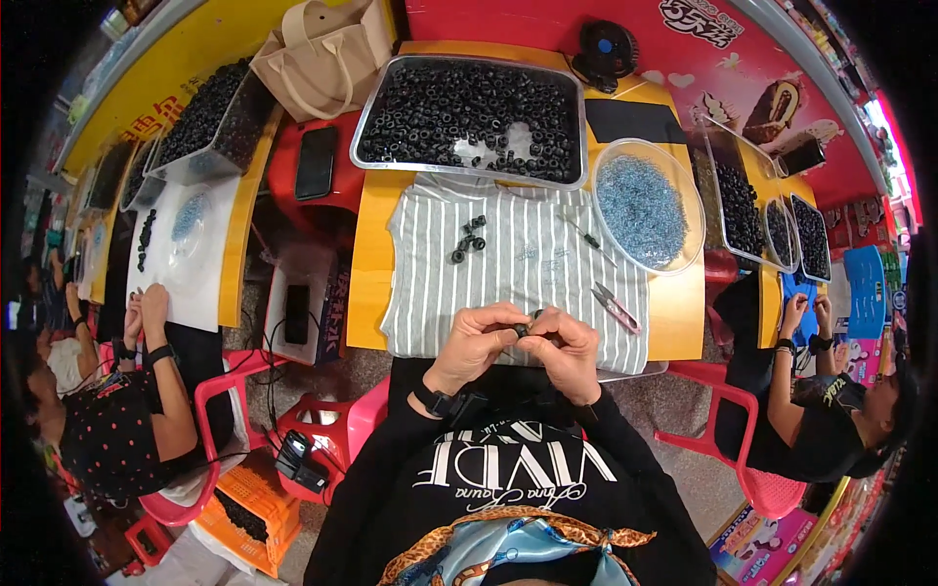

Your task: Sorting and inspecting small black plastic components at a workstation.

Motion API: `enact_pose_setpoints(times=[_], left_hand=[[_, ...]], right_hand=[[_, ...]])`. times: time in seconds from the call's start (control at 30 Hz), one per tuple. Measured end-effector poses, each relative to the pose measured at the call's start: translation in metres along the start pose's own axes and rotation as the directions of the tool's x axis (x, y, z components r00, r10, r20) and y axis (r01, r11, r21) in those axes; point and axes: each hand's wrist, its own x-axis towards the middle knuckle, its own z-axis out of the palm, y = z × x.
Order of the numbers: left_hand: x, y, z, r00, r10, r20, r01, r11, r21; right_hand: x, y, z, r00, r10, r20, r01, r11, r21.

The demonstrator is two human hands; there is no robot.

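My left hand [471,344] and my right hand [563,355] meet above the near edge of a grey-and-white striped cloth [420,303]. Both are closed, fingertips pinching a small black ring-shaped part [521,330] between them; fingers cover most of it. Beyond my left hand, several loose black ring-shaped parts [469,244] lie on the cloth. Tiny clear-blue pieces [545,260] are scattered right of them. Thread snips [616,309] with pinkish handles rest to the right of my right hand. A thin dark-handled pick [589,238] lies farther back.
A clear tray [469,178] heaped with black rings stands at the back of the yellow table [674,322]. Right of the cloth is a round tub [699,234] of clear-blue pieces. A black fan [606,51] stands behind. Co-workers sit at tables left and right; a phone [315,163] lies on a red stool.
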Motion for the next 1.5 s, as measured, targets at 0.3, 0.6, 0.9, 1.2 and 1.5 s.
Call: enact_pose_setpoints(times=[0.3,0.6,0.9,1.2,1.5], left_hand=[[0.000,-0.007,-0.008,1.000,-0.029,-0.001,0.028,0.981,-0.190],[0.003,-0.006,-0.008,0.997,-0.071,0.033,0.078,0.889,-0.452],[0.003,-0.013,-0.007,0.998,-0.057,-0.031,0.045,0.947,-0.319],[0.003,-0.014,-0.005,1.000,-0.013,-0.017,0.009,0.968,-0.251],[0.003,-0.014,-0.002,1.000,0.010,-0.013,-0.012,0.981,-0.192]], right_hand=[[-0.003,-0.012,0.002,0.999,-0.031,-0.016,0.029,0.992,-0.121],[-0.008,-0.009,-0.003,0.972,0.228,-0.061,-0.200,0.933,0.300],[-0.003,-0.006,0.003,0.921,0.388,-0.043,-0.331,0.834,0.441],[-0.003,0.000,0.001,0.911,0.412,-0.010,-0.360,0.807,0.468],[-0.005,0.003,-0.001,0.930,0.367,-0.008,-0.322,0.825,0.465]])
